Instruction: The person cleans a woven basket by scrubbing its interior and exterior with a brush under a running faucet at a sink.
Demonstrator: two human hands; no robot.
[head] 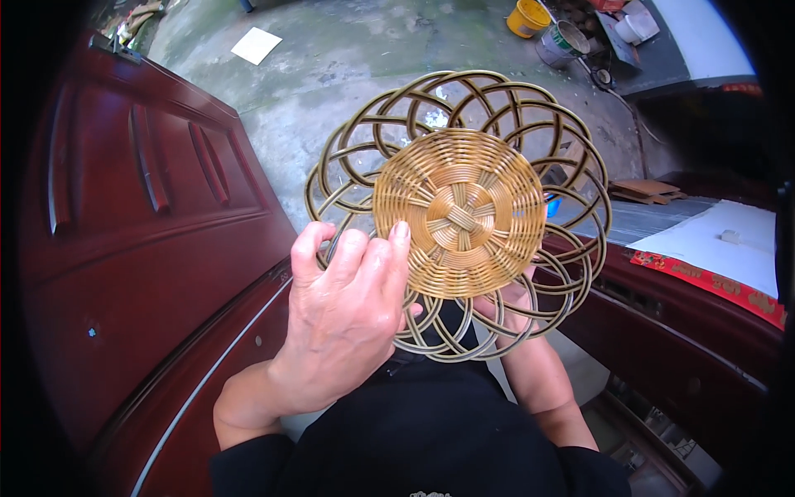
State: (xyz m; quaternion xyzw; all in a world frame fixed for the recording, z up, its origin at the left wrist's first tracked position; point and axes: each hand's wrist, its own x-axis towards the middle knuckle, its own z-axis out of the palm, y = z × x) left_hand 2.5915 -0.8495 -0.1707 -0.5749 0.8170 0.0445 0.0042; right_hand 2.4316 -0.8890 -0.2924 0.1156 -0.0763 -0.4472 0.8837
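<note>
A round wicker basket [461,214] hangs in front of my body, seen on its tightly woven disc with a crossed centre. Around the disc runs an open border of looped, interlaced cane [568,248]. My left hand [345,298] grips the lower left of the border, fingers bent over the loops and one fingertip against the disc's edge. Behind the basket, my right hand [517,298] supports it from the lower right. Only parts of that hand show through the loops; its fingers are mostly hidden.
At left stands a dark red panelled door [174,168]. A yellow bucket [528,17] and a stained paint bucket [562,43] sit on the concrete floor [348,56], with a pale square sheet [256,45] farther left. Cardboard pieces [646,190] and a red printed strip [708,286] lie at right.
</note>
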